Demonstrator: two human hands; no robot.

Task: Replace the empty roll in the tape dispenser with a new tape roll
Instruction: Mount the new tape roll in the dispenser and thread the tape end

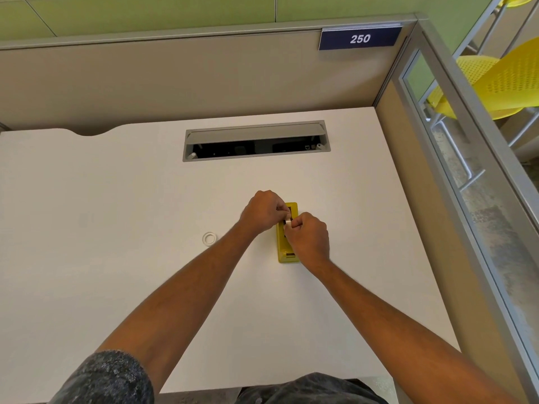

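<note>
A yellow tape dispenser (282, 252) lies lengthwise on the white desk (116, 199), right of centre. Both hands meet over its middle. My left hand (262, 212) and my right hand (309, 239) pinch a pale tape roll (288, 222) from either side, edge-up just above the dispenser's dark slot. My right hand covers most of the dispenser's near half. A small white empty ring (209, 238) lies flat on the desk, to the left of the hands and apart from them.
A grey cable tray (256, 132) with its flap open is set into the desk behind the dispenser. Beige partition walls stand at the back and right, with a "250" sign (360, 38). Yellow chairs (501, 83) show beyond the right glass panel.
</note>
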